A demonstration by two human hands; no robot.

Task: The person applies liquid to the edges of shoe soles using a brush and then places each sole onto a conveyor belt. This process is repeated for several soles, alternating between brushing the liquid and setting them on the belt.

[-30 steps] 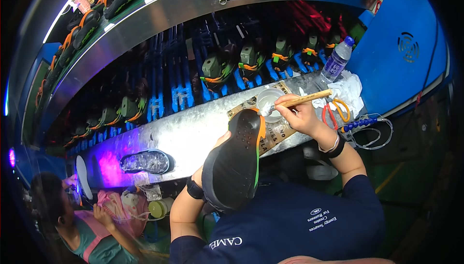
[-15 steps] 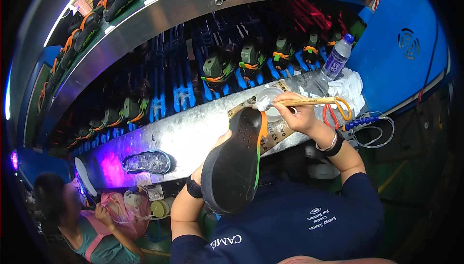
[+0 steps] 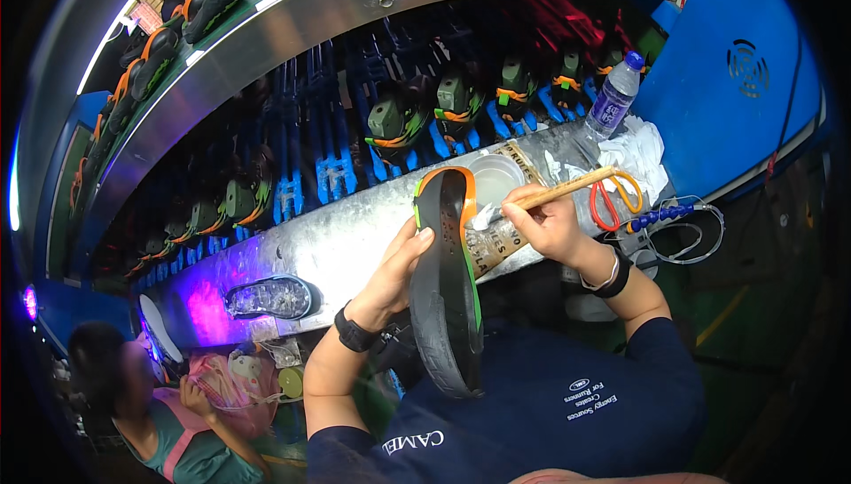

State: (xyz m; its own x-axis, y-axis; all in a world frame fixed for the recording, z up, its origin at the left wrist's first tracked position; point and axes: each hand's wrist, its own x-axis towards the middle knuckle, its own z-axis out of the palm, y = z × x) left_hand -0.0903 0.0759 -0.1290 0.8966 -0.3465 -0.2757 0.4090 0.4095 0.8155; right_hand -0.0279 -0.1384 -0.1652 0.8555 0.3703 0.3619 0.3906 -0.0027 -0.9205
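Observation:
My left hand [image 3: 396,269] is closed on a black shoe sole [image 3: 441,284] with an orange and green rim. The sole is tipped on edge, its long side running down toward my body. In my right hand [image 3: 548,225] is a brush [image 3: 567,186] with a wooden handle, gripped near the bristles. Its white-coated bristle end lies close beside the sole's orange rim; whether it touches I cannot tell. Just beyond the sole and brush, a round, pale bowl [image 3: 507,173] stands on the metal bench.
Another sole [image 3: 270,297] lies on the bench [image 3: 346,252] at left. A water bottle [image 3: 613,98], crumpled white tissue [image 3: 640,158] and red-handled scissors [image 3: 605,209] are at right. Dark shoe uppers [image 3: 396,121] line the blue racks behind. A co-worker [image 3: 182,404] sits at lower left.
My left hand has turned the sole from its broad face onto its edge. My right hand has brought the brush tip down from the bowl's rim to beside the sole's rim.

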